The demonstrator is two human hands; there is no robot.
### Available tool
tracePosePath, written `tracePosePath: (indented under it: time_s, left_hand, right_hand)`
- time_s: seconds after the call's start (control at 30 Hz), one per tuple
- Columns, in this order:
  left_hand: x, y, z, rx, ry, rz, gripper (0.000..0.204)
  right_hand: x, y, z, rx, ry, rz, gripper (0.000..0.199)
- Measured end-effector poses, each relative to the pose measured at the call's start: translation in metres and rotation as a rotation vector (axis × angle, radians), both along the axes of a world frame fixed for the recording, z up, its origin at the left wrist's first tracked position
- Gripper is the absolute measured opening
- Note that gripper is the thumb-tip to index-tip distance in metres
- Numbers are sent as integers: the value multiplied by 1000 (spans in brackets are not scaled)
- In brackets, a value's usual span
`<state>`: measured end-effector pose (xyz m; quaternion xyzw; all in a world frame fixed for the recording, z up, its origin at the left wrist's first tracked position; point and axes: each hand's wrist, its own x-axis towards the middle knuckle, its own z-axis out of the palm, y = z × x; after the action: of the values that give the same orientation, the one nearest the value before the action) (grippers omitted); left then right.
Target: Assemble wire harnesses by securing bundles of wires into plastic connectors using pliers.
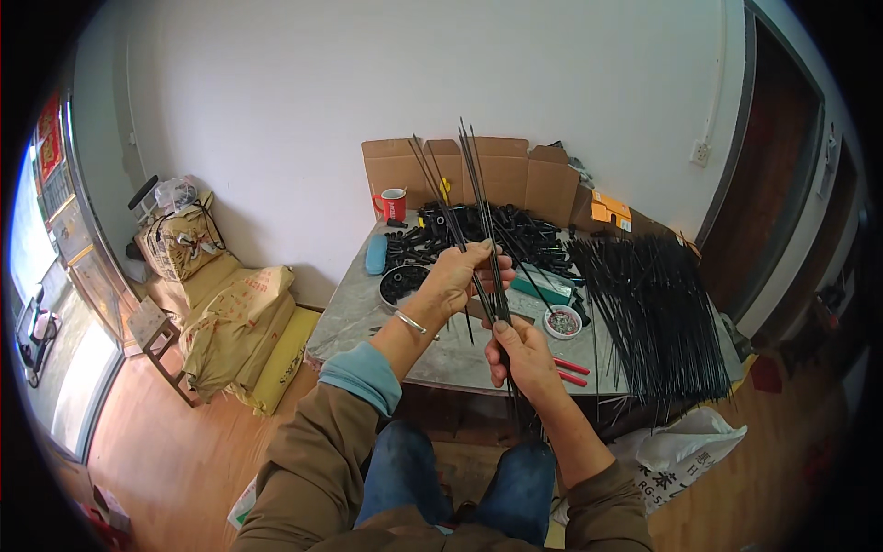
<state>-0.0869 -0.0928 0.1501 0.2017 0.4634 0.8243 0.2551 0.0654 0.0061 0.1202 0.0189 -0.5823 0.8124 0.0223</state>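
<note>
A red mug (393, 203) stands at eleven o'clock on the grey table (359, 313), before open cardboard boxes (501, 175); tan sacks (235, 322) slump at nine o'clock.

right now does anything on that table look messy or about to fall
Yes: the big pile of thin black rods fans out unevenly and overhangs the table at its front right edge. The rods in the left hand and right hand splay apart at their tops.

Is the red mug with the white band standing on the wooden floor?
No, the red mug with the white band stands on the grey table, before the cardboard box.
</note>
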Motion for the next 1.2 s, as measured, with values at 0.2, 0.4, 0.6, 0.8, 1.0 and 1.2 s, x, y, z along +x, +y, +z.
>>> tracePosePath:
  time_s: [0.2,0.4,0.6,0.8,1.0,1.2]
  left_hand:
    - [2,16,-7,24,-63,58,15]
    - [6,14,-15,-11,-87,97,16]
    - [28,14,0,-90,-49,174,29]
    - [32,22,-2,-62,24,297,33]
    - [31,17,-1,6,42,279,36]
    - [15,9,-5,48,-5,166,27]
  right_hand:
    - [3,9,-6,146,88,-172,25]
    - [5,1,-1,192,12,-235,20]
    - [-1,7,-11,296,56,-215,23]
    - [-5,8,-24,377,230,-321,19]
    - [0,3,-17,379,143,-396,19]
    - [-4,6,-22,438,188,-384,17]
